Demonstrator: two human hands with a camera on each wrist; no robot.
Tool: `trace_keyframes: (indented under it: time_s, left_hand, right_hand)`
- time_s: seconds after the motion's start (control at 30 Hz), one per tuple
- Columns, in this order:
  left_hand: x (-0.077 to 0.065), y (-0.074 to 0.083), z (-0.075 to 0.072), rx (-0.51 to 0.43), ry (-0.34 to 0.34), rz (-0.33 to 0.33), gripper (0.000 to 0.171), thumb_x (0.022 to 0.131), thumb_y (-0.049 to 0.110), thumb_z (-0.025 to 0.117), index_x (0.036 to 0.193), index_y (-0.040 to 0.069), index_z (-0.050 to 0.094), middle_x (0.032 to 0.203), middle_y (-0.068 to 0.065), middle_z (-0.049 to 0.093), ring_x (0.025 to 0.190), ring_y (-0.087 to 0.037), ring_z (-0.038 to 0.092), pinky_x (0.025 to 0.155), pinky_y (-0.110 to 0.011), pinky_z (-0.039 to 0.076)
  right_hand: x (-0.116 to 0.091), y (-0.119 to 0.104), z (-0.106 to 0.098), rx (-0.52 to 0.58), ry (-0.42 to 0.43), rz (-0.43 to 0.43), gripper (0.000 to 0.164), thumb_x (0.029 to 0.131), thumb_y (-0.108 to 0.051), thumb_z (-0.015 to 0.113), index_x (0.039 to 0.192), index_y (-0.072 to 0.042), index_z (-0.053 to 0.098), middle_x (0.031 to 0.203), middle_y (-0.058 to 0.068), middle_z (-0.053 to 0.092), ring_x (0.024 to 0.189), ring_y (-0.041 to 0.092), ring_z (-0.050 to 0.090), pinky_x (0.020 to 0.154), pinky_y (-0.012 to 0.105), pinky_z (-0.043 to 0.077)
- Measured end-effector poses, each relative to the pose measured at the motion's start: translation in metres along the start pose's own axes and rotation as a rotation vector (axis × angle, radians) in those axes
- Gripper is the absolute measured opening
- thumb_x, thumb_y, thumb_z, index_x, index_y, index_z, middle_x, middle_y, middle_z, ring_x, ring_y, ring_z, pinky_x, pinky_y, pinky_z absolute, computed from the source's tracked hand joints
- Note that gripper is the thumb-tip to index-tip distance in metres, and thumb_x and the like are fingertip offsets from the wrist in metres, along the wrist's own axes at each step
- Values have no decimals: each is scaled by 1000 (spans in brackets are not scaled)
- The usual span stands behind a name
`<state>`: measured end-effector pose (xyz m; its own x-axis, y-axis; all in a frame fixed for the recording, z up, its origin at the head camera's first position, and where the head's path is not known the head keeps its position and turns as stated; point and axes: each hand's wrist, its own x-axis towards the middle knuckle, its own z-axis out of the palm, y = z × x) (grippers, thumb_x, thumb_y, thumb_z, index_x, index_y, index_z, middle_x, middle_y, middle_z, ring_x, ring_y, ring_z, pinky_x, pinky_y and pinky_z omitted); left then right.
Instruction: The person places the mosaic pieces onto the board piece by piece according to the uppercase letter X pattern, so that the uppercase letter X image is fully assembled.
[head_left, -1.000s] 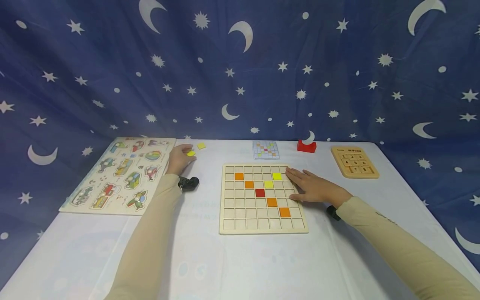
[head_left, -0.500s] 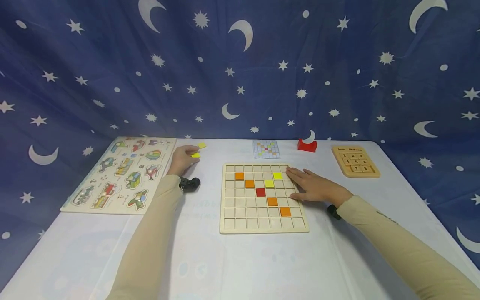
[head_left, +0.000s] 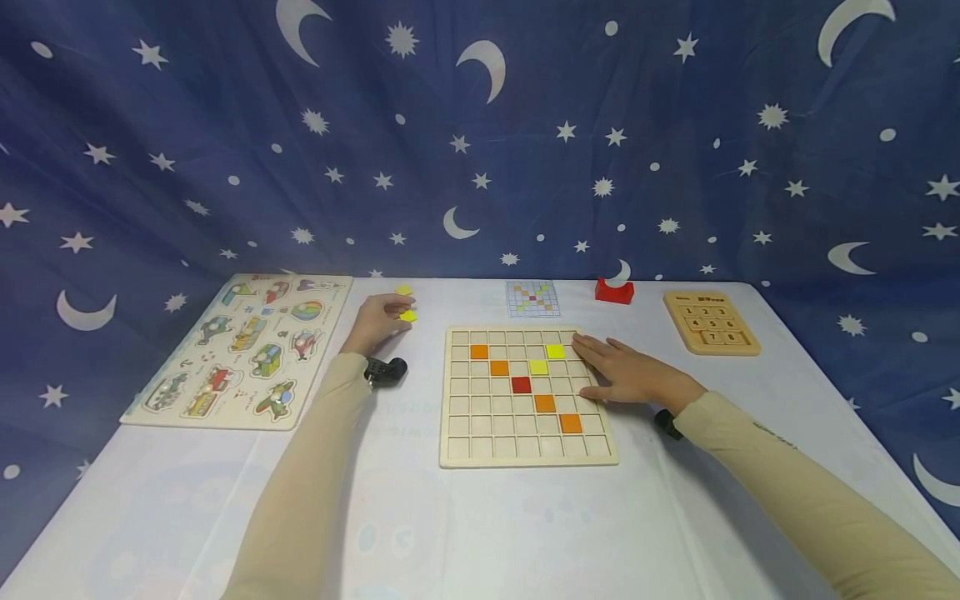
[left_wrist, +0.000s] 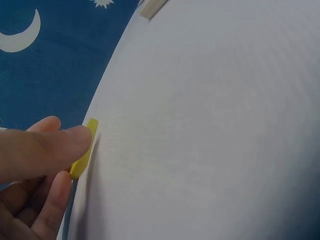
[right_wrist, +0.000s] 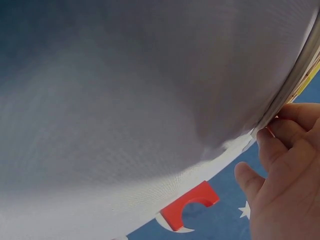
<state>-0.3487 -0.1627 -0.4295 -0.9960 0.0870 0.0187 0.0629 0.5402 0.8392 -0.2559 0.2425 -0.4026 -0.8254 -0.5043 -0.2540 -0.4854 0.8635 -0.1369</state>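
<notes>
My left hand (head_left: 377, 322) pinches a yellow square tile (left_wrist: 86, 155) between thumb and fingers, just above the table in the head view. Behind its fingertips another yellow tile (head_left: 404, 290) lies on the table, partly covered by the hand. A wooden grid board (head_left: 480, 450) lies in the middle, bearing several orange tiles, two yellow ones and a red tile (head_left: 521, 385). My right hand (head_left: 626, 371) rests with extended fingers on the board's right edge; in the right wrist view its fingertips touch that edge.
A small pattern card (head_left: 533, 298) lies behind the board, and a red notched block (head_left: 614, 292) stands to its right. A wooden number puzzle (head_left: 711, 323) is at the far right. On the left lies a vehicle picture puzzle (head_left: 225, 358). A starry blue curtain hangs behind.
My left hand has picked the yellow tile up and moved a little to the right with it, away from the picture puzzle. My right hand stays on the board's edge.
</notes>
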Motion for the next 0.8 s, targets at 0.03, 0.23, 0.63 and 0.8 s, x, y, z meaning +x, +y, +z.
trace_keyframes:
  time_s: [0.03,0.23,0.63,0.8]
  left_hand:
    - [0,0,0,-2,2,-2,49,75,-7,68,123,-1,59,128,-21,58,117,-34,55,99,-40,47]
    - [-1,1,1,60,35,-59,47,76,-2,70,123,0,59,128,-20,58,118,-34,54,99,-40,46]
    - [-5,9,7,198,16,-59,37,78,6,70,114,-1,65,111,-21,65,101,-31,59,91,-38,48]
    - [-7,14,10,237,-3,-56,34,79,7,70,113,0,66,109,-19,65,99,-29,58,91,-38,47]
  right_hand:
    - [0,0,0,1,0,0,88,86,-57,52,151,-9,16,159,9,14,146,28,16,118,52,12]
    - [1,1,2,-4,-1,2,88,86,-58,51,151,-10,17,159,9,14,146,27,16,118,52,12]
    - [1,1,2,1,2,2,88,86,-58,51,151,-9,17,159,9,14,146,28,16,118,52,12]
    - [0,0,1,5,-4,7,88,86,-58,51,151,-9,17,159,9,14,146,28,16,118,52,12]
